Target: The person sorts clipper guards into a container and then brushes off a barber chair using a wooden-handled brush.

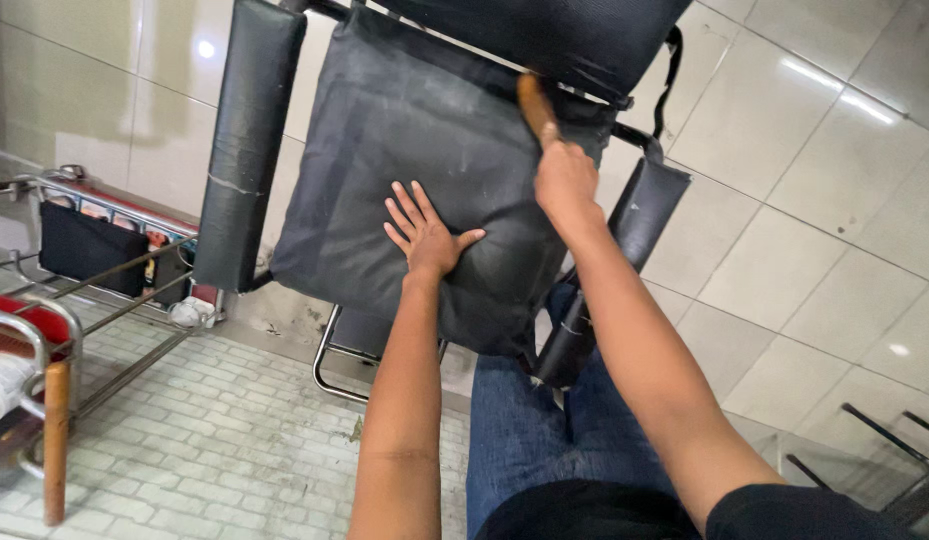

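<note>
A: Seat cushion (424,150) – black, matte, leather-like skin, roughly square, dusty with faint scuffs. It fills the top centre of the frame, lying flat on the black chair (259,140) frame

B: Orientation?

A: Long axis runs from about 7 o'clock to 1 o'clock. Backrest edge is at 12 o'clock, front edge sags toward 6. Padded black armrests flank it at 9 and 3 o'clock, both long rounded bars

B: Hands?

A: Left hand (424,235) is flat, fingers spread wide, palm pressed on the cushion near its front half; nothing gripped. Right hand (564,180) is clenched around a brown wooden handle (534,105), smooth and cylindrical. Handle points to 11 o'clock, its far end meets the seam between cushion and backrest. Can't tell what head the tool has, it's hidden

B: Surroundings?

A: Glossy pale floor tiles (814,200) at 3 o'clock, small grey brick-pattern tiles at 7. Chrome tube rack (74,330) at 9 o'clock. Blue jeans (524,430) at 6 o'clock, under the forearms
</note>
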